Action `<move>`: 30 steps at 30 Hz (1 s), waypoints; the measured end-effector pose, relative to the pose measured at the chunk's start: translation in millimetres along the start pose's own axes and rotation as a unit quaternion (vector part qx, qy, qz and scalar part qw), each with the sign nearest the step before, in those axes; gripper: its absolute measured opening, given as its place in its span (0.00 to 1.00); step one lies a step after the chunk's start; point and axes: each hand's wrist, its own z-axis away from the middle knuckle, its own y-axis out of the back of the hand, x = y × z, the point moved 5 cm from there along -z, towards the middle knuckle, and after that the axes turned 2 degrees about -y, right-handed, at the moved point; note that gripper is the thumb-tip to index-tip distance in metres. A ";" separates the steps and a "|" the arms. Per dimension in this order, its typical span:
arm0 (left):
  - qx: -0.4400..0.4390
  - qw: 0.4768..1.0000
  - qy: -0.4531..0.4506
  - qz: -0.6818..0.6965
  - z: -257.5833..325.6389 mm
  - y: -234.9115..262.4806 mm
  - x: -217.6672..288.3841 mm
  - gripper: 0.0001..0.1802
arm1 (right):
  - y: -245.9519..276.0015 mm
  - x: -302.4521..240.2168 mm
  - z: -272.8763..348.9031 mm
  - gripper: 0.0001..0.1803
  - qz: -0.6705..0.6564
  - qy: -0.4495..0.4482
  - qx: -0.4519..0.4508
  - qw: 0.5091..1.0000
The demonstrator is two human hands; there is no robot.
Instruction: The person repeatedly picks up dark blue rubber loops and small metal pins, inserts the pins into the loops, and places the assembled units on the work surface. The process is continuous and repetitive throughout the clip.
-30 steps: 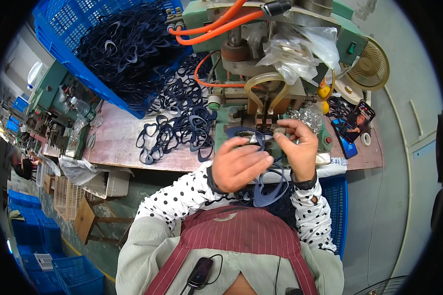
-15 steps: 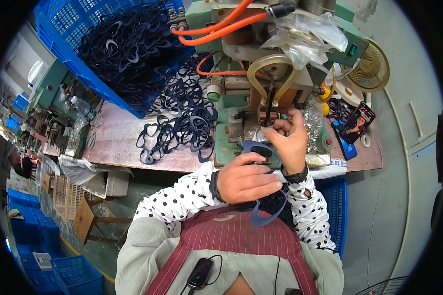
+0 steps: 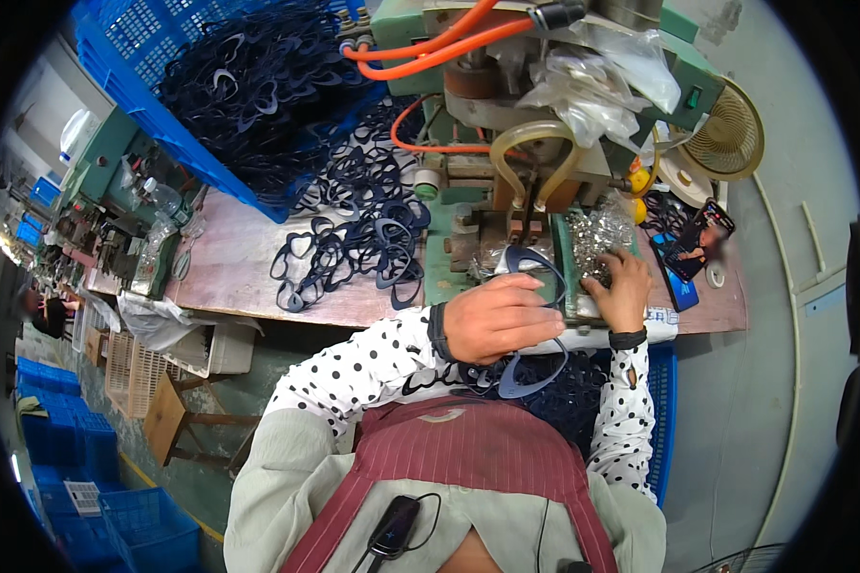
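My left hand (image 3: pixel 500 320) is closed on a dark blue looped band (image 3: pixel 524 390). One end of the band stands up by the machine's clamp, and the other hangs below my fingers. Beside the clamp, my right hand (image 3: pixel 625 294) reaches into a heap of small shiny metal pieces (image 3: pixel 594 232). Its thumb and fingers are bent but apart, with the fingertips at the heap's edge. Directly ahead is the green bench press (image 3: pixel 441 250), whose metal clamp (image 3: pixel 524 227) sits under a curved clear tube. Whether the band touches the clamp is hard to see.
Many dark loops (image 3: pixel 354 244) lie on the table left of the press, below a full blue crate (image 3: pixel 229 181). Another blue crate (image 3: pixel 661 411) with loops sits at my lap. Orange hoses (image 3: pixel 440 55) cross overhead. A phone (image 3: pixel 699 239) and a fan (image 3: pixel 726 134) stand right.
My right hand has left the clamp and moved right to the metal pieces. My left hand has shifted slightly right and up, still holding the band.
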 end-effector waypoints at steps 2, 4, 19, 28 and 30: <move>0.009 1.000 0.002 0.004 0.4 -1.6 0.0 0.21 | -10.4 -0.9 1.5 0.12 0.032 0.035 -0.001 0.999; -0.001 1.000 -0.011 -0.009 0.2 -0.1 1.5 0.21 | -18.1 11.8 -0.1 0.09 -0.005 0.008 0.025 1.000; -0.184 0.697 0.502 -0.478 164.5 126.2 -109.9 0.15 | -15.3 32.3 5.2 0.08 -0.102 -0.105 0.103 0.984; -0.102 0.798 0.482 -0.346 198.8 149.6 -104.2 0.09 | -13.3 34.0 4.5 0.06 -0.131 -0.144 0.089 0.977; 0.056 0.832 0.520 -0.184 203.1 172.7 -115.3 0.06 | -12.2 31.2 -0.2 0.05 -0.152 -0.146 0.079 0.974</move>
